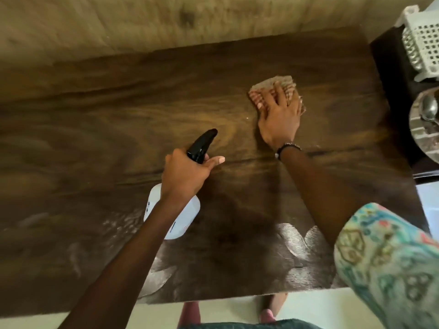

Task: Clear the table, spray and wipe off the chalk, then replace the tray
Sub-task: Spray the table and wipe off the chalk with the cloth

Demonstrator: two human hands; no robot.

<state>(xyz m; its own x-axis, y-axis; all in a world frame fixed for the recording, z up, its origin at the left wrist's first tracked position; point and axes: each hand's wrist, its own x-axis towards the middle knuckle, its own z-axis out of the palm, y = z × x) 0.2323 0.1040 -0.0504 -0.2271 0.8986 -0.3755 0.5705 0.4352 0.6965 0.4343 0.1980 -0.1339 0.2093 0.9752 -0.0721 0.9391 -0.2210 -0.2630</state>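
Left hand [187, 173] hides spray bottle [172, 210] neck; right hand [280, 115] covers cloth [273, 84].

tan mottled wall [118, 24] behind, pale floor [308, 302] below, dark side stand [389, 67] at right

Two bare forearms are extended forward from the bottom edge. The left hand [187, 172] is curled around the neck of a spray bottle [172, 210], with the thumb stretched out to the right. The right hand [280, 115] is laid flat, palm down, fingers [279, 91] spread, pressed onto a cloth [273, 83]. A beaded bracelet [287, 148] is worn on the right wrist, and a patterned sleeve [384, 257] is seen at the right upper arm.
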